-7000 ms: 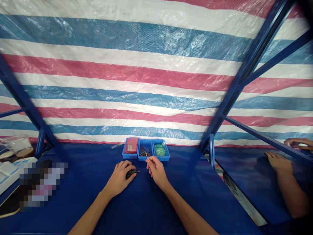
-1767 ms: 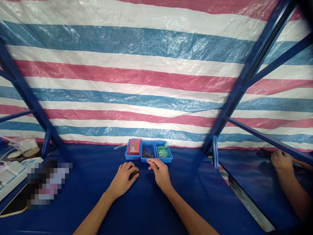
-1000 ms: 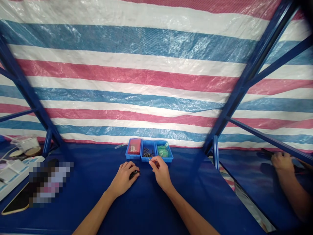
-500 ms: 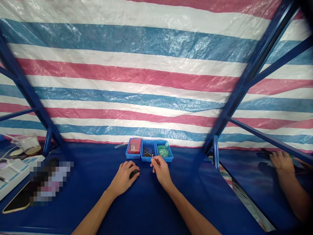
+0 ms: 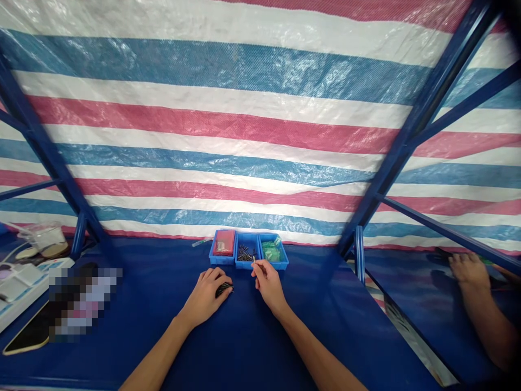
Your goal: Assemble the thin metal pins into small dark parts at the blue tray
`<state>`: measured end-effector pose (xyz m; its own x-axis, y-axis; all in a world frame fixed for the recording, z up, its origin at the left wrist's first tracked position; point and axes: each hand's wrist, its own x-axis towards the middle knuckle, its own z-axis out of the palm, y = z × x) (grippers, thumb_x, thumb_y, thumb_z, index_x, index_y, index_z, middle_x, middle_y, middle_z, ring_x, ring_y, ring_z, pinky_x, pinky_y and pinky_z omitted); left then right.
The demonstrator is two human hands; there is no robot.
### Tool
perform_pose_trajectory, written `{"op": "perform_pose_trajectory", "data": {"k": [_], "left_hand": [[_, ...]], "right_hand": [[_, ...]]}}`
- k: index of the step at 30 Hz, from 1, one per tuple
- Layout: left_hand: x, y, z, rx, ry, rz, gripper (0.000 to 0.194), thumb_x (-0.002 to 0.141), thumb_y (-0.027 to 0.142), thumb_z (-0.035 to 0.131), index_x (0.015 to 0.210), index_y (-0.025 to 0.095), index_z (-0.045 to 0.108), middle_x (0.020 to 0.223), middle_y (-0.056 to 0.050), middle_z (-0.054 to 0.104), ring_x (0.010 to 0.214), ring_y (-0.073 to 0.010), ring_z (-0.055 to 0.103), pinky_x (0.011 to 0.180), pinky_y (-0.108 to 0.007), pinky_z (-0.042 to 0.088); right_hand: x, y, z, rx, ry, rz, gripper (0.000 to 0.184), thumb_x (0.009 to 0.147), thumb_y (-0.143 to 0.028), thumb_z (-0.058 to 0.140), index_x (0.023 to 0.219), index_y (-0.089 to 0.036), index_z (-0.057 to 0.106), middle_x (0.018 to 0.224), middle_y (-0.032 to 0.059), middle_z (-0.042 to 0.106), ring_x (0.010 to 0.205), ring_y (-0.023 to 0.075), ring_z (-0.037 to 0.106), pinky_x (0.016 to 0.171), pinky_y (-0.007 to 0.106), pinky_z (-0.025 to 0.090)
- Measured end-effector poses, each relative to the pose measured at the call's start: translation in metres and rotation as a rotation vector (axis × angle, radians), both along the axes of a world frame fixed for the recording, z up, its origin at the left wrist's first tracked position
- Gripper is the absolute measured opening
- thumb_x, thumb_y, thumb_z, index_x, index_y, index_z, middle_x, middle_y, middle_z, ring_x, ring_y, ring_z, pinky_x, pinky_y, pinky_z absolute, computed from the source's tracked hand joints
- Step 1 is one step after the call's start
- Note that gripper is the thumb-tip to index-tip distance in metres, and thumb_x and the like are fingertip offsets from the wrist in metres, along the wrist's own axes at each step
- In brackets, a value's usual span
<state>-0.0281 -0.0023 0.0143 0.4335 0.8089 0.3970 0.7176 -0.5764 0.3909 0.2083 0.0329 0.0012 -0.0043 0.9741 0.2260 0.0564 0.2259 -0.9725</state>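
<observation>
My left hand (image 5: 209,293) rests on the blue tabletop, its fingers and thumb curled round a small bunch of dark thin pieces (image 5: 223,288) that look like screws. In front of the bins, my right hand (image 5: 266,282) pinches one small, thin, shiny piece (image 5: 254,260) between thumb and fingertips; it looks like a screw, too small to be sure. Just beyond it, the middle blue bin (image 5: 244,265) holds dark screw-like pieces (image 5: 245,253). The left bin (image 5: 222,260) carries a red packet (image 5: 223,244), and the right bin (image 5: 280,265) carries green plastic bags (image 5: 272,250).
A clear strip (image 5: 201,242) lies left of the bins. Far left are a phone-like black slab (image 5: 30,328), a white power strip (image 5: 38,279) and a clear cup (image 5: 46,236). Blue metal posts (image 5: 378,179) flank the table. Another person's hand (image 5: 472,271) is at the right.
The piece pinched in my right hand stands slightly more upright; that hand has barely shifted. My left hand stays in place.
</observation>
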Motion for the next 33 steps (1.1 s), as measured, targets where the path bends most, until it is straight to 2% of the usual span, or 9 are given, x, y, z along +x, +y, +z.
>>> {"op": "perform_pose_trajectory", "data": {"k": [2, 5, 8, 11, 17, 22, 27, 33], "left_hand": [[0.000, 0.000, 0.000, 0.000, -0.001, 0.001, 0.013, 0.107, 0.034, 0.059, 0.115, 0.031, 0.070, 0.113, -0.003, 0.064, 0.109, -0.0247, 0.060, 0.100, -0.045, 0.047], [-0.001, 0.000, 0.000, 0.001, -0.003, 0.002, 0.014, 0.106, 0.033, 0.059, 0.114, 0.031, 0.070, 0.112, -0.003, 0.064, 0.108, -0.0245, 0.060, 0.099, -0.045, 0.048], [-0.001, 0.000, 0.000, 0.003, -0.002, -0.001, 0.014, 0.107, 0.034, 0.059, 0.114, 0.030, 0.070, 0.112, -0.003, 0.064, 0.108, -0.0248, 0.060, 0.099, -0.045, 0.048], [-0.001, 0.000, 0.000, 0.008, -0.005, -0.009, 0.015, 0.107, 0.035, 0.058, 0.114, 0.030, 0.070, 0.112, -0.004, 0.065, 0.108, -0.0249, 0.060, 0.099, -0.045, 0.048], [0.000, -0.001, 0.000, 0.009, -0.010, -0.001, 0.016, 0.107, 0.035, 0.057, 0.114, 0.030, 0.070, 0.112, -0.003, 0.065, 0.108, -0.0247, 0.060, 0.100, -0.045, 0.048], [0.000, 0.000, 0.000, 0.027, -0.020, -0.012, 0.018, 0.108, 0.037, 0.056, 0.114, 0.029, 0.070, 0.111, -0.004, 0.065, 0.106, -0.0251, 0.060, 0.097, -0.045, 0.049], [0.000, -0.001, 0.002, 0.002, -0.007, -0.006, 0.017, 0.108, 0.037, 0.056, 0.114, 0.029, 0.070, 0.112, -0.004, 0.064, 0.107, -0.0249, 0.059, 0.099, -0.046, 0.048], [0.000, -0.001, 0.002, -0.005, -0.016, -0.003, 0.017, 0.108, 0.038, 0.056, 0.114, 0.029, 0.070, 0.112, -0.004, 0.064, 0.109, -0.0252, 0.059, 0.101, -0.046, 0.047]], "right_hand": [[0.000, 0.000, 0.000, -0.003, -0.002, 0.001, 0.042, 0.095, -0.063, 0.062, 0.096, -0.021, 0.065, 0.081, 0.0006, 0.066, 0.048, 0.0117, 0.053, 0.046, 0.025, 0.039], [0.000, -0.002, 0.002, -0.021, -0.021, 0.003, 0.042, 0.096, -0.062, 0.063, 0.086, -0.021, 0.062, 0.074, 0.0000, 0.066, 0.046, 0.0111, 0.051, 0.045, 0.025, 0.038], [0.000, -0.004, 0.004, -0.057, -0.032, -0.008, 0.049, 0.097, -0.066, 0.061, 0.076, -0.021, 0.058, 0.059, -0.0035, 0.056, 0.043, 0.0109, 0.047, 0.044, 0.024, 0.036], [-0.001, -0.005, 0.006, -0.074, -0.019, -0.027, 0.054, 0.097, -0.069, 0.059, 0.071, -0.022, 0.056, 0.053, -0.0057, 0.048, 0.043, 0.0107, 0.042, 0.044, 0.024, 0.034], [-0.001, -0.005, 0.008, -0.018, 0.065, -0.010, 0.049, 0.096, -0.067, 0.062, 0.082, -0.020, 0.063, 0.063, -0.0040, 0.055, 0.046, 0.0100, 0.045, 0.044, 0.023, 0.034], [-0.003, -0.007, 0.012, -0.113, 0.167, 0.023, 0.049, 0.090, -0.068, 0.067, 0.089, -0.019, 0.067, 0.070, -0.0019, 0.059, 0.048, 0.0102, 0.049, 0.039, 0.021, 0.032], [-0.005, -0.007, 0.014, -0.154, 0.249, 0.085, 0.046, 0.087, -0.064, 0.074, 0.092, -0.018, 0.069, 0.074, -0.0012, 0.062, 0.049, 0.0096, 0.051, 0.039, 0.019, 0.033], [-0.003, -0.005, 0.013, -0.198, 0.339, 0.059, 0.046, 0.082, -0.062, 0.078, 0.090, -0.018, 0.069, 0.072, -0.0021, 0.062, 0.048, 0.0086, 0.050, 0.040, 0.019, 0.032]]}}
